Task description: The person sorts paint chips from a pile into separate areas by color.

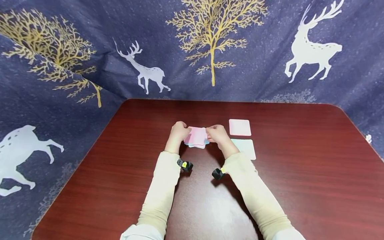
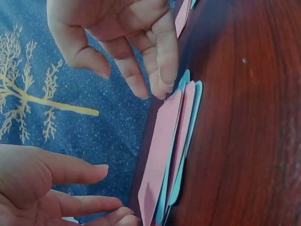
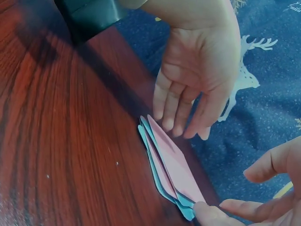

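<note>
A loose stack of pink and light blue square cards (image 1: 197,136) with rounded corners lies on the table, a pink one on top. The layers are slightly fanned out of line. My left hand (image 1: 179,131) is at the stack's left edge, its fingertips touching the cards. On the other side, my right hand (image 1: 218,134) has its fingertips at the right edge. In the left wrist view the left hand (image 2: 28,188) has fairly straight fingers, with its thumb apart from the cards. The right hand (image 3: 277,183) shows its fingertips at the card edges in the right wrist view.
Right of my right hand lies a pale pink stack of cards (image 1: 240,127), with pale green cards (image 1: 245,149) nearer me, partly covered by my forearm. The brown wooden table (image 1: 300,173) meets a blue cloth (image 1: 255,66) with deer and trees behind. Each wrist carries a black camera (image 1: 187,166).
</note>
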`<state>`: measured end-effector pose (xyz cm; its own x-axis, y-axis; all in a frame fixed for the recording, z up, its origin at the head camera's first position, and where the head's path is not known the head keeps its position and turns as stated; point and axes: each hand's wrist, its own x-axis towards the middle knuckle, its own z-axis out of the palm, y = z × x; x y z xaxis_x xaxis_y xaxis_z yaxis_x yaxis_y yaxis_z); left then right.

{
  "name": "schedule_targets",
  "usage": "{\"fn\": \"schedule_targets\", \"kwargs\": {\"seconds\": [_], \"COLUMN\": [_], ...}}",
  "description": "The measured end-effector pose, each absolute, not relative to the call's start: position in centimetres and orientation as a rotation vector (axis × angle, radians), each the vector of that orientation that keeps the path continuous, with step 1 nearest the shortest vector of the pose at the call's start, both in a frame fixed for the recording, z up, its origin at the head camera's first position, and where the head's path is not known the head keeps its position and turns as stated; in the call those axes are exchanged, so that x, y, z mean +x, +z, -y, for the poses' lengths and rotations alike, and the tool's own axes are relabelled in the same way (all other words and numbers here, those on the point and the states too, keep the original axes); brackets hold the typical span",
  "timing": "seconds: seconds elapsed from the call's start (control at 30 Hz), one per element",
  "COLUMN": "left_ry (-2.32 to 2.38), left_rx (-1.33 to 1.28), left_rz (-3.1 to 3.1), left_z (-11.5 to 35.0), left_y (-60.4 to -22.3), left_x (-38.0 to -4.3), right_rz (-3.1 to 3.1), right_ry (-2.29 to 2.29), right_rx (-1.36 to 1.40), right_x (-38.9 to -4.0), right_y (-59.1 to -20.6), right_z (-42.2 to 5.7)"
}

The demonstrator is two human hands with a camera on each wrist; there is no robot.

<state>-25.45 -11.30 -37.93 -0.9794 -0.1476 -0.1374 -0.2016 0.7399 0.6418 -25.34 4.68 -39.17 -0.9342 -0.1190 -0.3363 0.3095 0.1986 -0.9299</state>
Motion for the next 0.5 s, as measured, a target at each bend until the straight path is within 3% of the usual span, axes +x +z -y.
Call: {"fn": "schedule_targets", "kwargs": {"seconds": [0.5], "left_ry": [1.094], "left_rx": [-0.347], "left_rz": [-2.838], "left_z": [11.38], "left_y": [-38.62], "left_x": [-25.57], "right_rz": [-2.029], "right_ry": [-1.882], "right_rx": [0.204], "right_x": [-25.49], "right_y": [-39.5], "right_z": [-4.76]}}
